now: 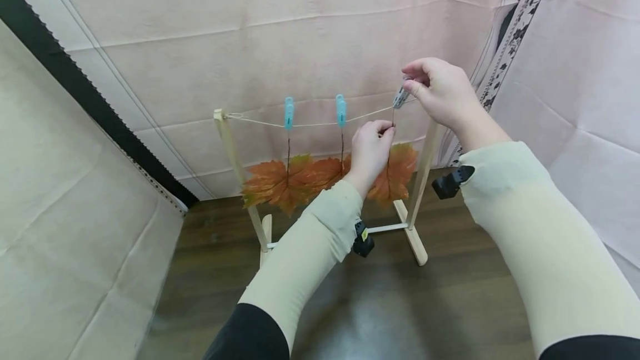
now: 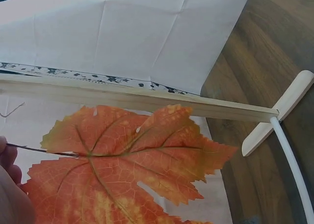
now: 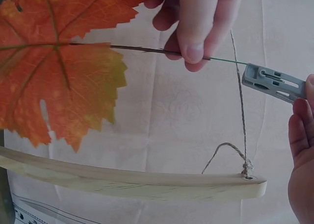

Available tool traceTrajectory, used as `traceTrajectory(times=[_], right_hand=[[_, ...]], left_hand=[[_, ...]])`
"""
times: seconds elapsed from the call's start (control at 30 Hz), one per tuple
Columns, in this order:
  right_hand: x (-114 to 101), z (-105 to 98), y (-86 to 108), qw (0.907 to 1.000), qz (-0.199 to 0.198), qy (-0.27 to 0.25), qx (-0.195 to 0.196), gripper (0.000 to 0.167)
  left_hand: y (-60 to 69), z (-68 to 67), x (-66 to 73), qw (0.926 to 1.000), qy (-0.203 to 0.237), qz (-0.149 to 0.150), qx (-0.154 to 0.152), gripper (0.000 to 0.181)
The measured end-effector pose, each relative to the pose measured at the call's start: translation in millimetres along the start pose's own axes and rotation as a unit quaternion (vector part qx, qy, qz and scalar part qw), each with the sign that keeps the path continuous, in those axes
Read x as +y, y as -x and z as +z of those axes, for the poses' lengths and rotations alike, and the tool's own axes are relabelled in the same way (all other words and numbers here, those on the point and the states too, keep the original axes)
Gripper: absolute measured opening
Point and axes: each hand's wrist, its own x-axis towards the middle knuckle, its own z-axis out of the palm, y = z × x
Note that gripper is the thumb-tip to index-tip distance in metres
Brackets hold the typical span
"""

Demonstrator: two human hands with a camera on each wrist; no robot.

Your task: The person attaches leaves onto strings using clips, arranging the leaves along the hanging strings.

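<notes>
My left hand (image 1: 369, 149) pinches the thin stem (image 3: 147, 50) of an orange artificial maple-like leaf (image 1: 400, 174), which hangs below the fingers. Up at the string (image 1: 367, 114), my right hand (image 1: 445, 90) holds a grey clothespin (image 3: 274, 82) between thumb and fingers. In the right wrist view the clothespin's tip meets the stem's thin green end beside the string; whether it clamps both, I cannot tell. Two blue clothespins (image 1: 289, 113) sit on the string further left. From them hang two more orange leaves (image 1: 272, 182), one partly hidden by my left hand and arm.
A wooden frame carries the string between two posts (image 1: 424, 174), with flat feet (image 1: 412, 235) and a white crossbar (image 1: 387, 228). It stands on a brown wood-look floor (image 1: 210, 271). Pale cloth (image 1: 200, 65) hangs behind and on both sides.
</notes>
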Motion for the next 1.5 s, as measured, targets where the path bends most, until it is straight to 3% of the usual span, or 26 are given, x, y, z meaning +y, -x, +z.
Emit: traceTrajectory(times=[0.27, 0.67, 1.13, 1.5], right_hand=[[-3.6, -2.1, -5.6, 0.9999, 0.007, 0.010, -0.010, 0.034], [-7.5, 6.1, -13.0, 0.9976, -0.042, 0.031, -0.045, 0.028], [-9.7, 11.2, -15.3, 0.9933, -0.050, 0.050, -0.091, 0.030], [-7.6, 6.9, -11.9, 0.9930, -0.035, 0.028, -0.109, 0.040]], left_hand=[[-2.5, -2.6, 2.3, 0.9999, -0.005, 0.005, 0.011, 0.018], [-6.4, -6.5, 1.2, 0.9997, 0.001, -0.024, 0.004, 0.019], [-5.2, -3.4, -4.0, 0.9995, -0.001, -0.032, 0.007, 0.017], [-6.0, -3.2, -8.3, 0.9992, 0.008, -0.037, 0.008, 0.018]])
